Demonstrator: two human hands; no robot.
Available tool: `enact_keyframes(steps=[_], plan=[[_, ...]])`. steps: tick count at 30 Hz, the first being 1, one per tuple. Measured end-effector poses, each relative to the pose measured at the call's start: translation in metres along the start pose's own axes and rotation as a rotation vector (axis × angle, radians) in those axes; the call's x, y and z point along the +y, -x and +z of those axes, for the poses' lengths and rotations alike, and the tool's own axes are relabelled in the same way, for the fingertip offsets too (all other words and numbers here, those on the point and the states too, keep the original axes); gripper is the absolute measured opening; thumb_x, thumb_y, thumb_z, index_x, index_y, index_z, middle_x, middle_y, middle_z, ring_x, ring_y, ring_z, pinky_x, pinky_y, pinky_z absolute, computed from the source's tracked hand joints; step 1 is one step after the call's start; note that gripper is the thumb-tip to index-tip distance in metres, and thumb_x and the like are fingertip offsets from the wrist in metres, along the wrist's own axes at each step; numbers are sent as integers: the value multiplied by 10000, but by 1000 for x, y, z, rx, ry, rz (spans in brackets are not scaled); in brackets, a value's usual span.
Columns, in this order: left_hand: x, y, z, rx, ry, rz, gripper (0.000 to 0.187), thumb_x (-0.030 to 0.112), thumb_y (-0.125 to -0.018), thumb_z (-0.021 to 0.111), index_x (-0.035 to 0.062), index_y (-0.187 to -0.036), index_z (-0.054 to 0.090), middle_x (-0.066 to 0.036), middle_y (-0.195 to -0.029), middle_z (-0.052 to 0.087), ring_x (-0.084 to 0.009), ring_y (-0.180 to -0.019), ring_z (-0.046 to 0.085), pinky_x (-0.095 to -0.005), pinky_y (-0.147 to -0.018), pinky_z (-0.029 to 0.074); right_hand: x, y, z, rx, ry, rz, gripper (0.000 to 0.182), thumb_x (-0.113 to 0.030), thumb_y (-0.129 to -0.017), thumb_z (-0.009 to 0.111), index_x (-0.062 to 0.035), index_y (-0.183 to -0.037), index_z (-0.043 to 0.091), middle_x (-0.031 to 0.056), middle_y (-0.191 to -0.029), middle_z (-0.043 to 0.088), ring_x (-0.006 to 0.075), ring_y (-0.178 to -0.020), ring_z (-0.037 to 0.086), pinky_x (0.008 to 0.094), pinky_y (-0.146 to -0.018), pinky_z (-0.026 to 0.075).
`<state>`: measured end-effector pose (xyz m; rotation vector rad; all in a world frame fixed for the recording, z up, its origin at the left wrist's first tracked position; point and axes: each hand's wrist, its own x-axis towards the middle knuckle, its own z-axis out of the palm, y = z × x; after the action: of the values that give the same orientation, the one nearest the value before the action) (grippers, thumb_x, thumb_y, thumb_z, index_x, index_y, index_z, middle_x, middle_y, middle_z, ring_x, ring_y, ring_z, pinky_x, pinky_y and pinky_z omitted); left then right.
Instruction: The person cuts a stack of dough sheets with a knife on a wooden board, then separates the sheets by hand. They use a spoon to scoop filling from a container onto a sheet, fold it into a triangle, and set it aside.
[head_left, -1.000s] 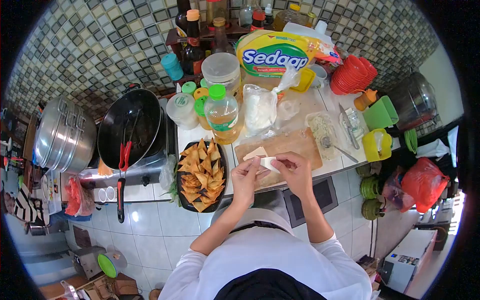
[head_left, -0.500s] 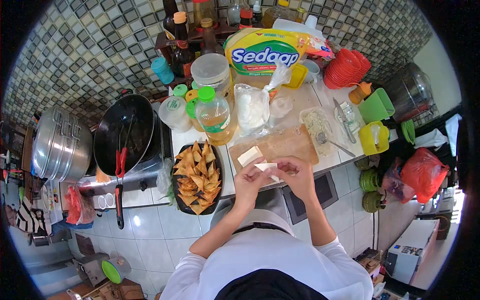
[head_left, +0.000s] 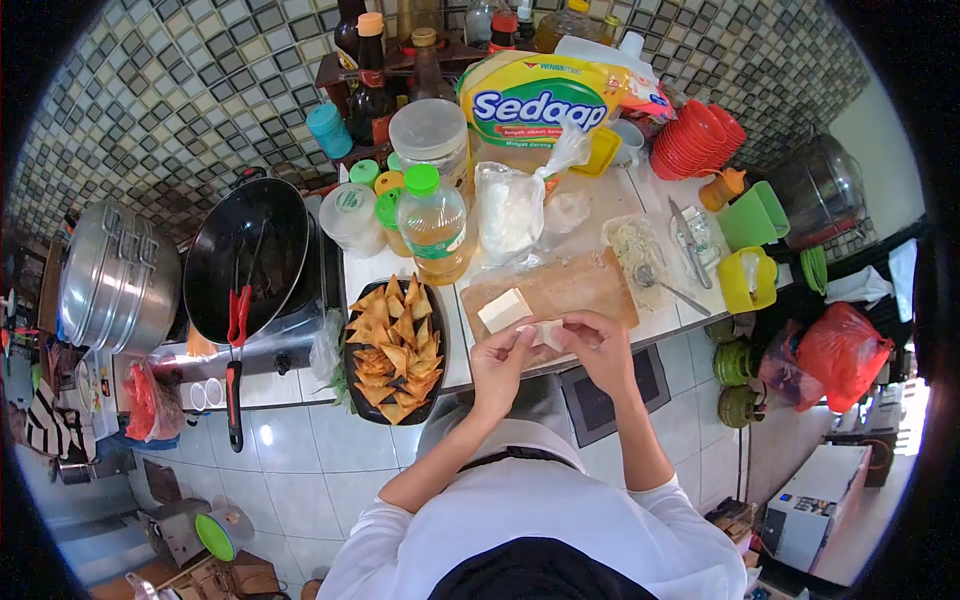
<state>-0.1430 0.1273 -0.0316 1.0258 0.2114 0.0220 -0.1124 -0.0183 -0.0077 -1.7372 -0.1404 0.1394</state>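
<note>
Over the near edge of a wooden cutting board [head_left: 575, 285], both hands pinch one small pale dumpling wrapper [head_left: 546, 334]. My left hand [head_left: 497, 366] grips its left side, and my right hand [head_left: 602, 352] has the right side between thumb and fingers. The wrapper looks bent between them; whether anything lies inside is hidden. A stack of square white wrappers [head_left: 504, 311] rests on the board just beyond my left fingers. To the right of the board stands a clear tub of pale shredded filling [head_left: 630, 240], with a spoon [head_left: 668, 287] in it.
Golden folded fried dumplings [head_left: 395, 345] fill a black plate [head_left: 438, 385] at left. Beyond stand a green-capped bottle [head_left: 432, 225], a white powder bag [head_left: 508, 215] and a yellow oil pouch [head_left: 540, 100]. A knife [head_left: 690, 243] lies right. A black wok [head_left: 247, 260] sits on the stove.
The wrapper has gone from a flat, pointed fold to a smaller, bent shape between my fingers. My hands stay in nearly the same place, and the view has shifted slightly.
</note>
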Motion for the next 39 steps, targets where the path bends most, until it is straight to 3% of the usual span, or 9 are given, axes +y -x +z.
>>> enact_keyframes(steps=[7, 10, 13, 16, 21, 29, 33, 35, 39], plan=[[17, -17, -16, 63, 146, -57, 226, 152, -918, 540, -36, -1003, 632, -79, -955, 637, -126, -801, 620, -240, -650, 526, 6, -28, -22, 103, 246, 13, 182, -100, -761, 694, 29, -886, 664, 79, -743, 664, 104, -634, 585, 245, -571, 463], [28, -25, -32, 54, -834, 538, 317, 280, -809, 656, 72, -1047, 636, -90, -954, 579, -202, -719, 560, -317, -608, 453, 22, -58, -51, 240, 490, -121, 173, -114, -743, 687, -1, -874, 674, 99, -729, 665, 151, -599, 599, 276, -559, 462], [28, -30, -35, 62, -1436, 703, 456, 353, -764, 676, 71, -1114, 602, -105, -1038, 533, -270, -896, 515, -385, -692, 434, 38, -75, -70, 286, 680, -115, 166, -124, -739, 672, -23, -871, 680, 121, -744, 663, 205, -593, 608, 301, -551, 459], [20, -30, -36, 34, -1496, 463, 550, 415, -730, 681, 75, -1151, 582, -100, -1093, 492, -293, -1021, 449, -447, -782, 385, 40, -74, -76, 340, 746, -152, 162, -131, -754, 656, -27, -876, 679, 127, -761, 660, 217, -596, 600, 304, -549, 454], [24, -27, -35, 13, -1516, 569, 549, 439, -723, 672, 72, -1125, 600, -89, -1082, 502, -274, -1015, 458, -434, -810, 349, 32, -42, -78, 496, 623, -192, 139, -136, -798, 630, -31, -875, 679, 100, -779, 662, 161, -617, 569, 274, -566, 444], [20, -24, -34, 58, -1565, 750, 516, 445, -720, 669, 66, -1068, 627, -43, -1127, 531, -228, -990, 485, -396, -805, 341, 107, 6, -100, 1171, -434, 42, 461, -124, -810, 648, -65, -1232, 472, -32, -864, 469, 56, -602, 427, 200, -479, 342], [19, -21, -31, 99, -1597, 741, 480, 425, -729, 678, 82, -1060, 620, -38, -1111, 537, -236, -965, 498, -394, -805, 343, 105, -6, -135, 1162, -528, 217, 461, -154, -820, 643, -81, -1237, 460, -38, -834, 461, 33, -587, 382, 189, -458, 293], [16, -19, -29, 156, -1561, 804, 428, 400, -718, 699, 116, -1028, 620, -35, -1078, 538, -245, -979, 494, -399, -832, 338, 100, -12, -154, 869, -440, 255, 362, -232, -860, 608, -81, -1175, 516, -45, -798, 459, 28, -590, 371, 180, -466, 282], [16, -16, -23, 145, -1482, 831, 211, 124, -697, 713, 105, -881, 611, -27, -1067, 537, -266, -996, 484, -406, -857, 326, 106, -29, -175, 832, -240, 190, 279, -277, -920, 517, -48, -1068, 579, -16, -775, 509, 67, -618, 431, 210, -511, 338]])
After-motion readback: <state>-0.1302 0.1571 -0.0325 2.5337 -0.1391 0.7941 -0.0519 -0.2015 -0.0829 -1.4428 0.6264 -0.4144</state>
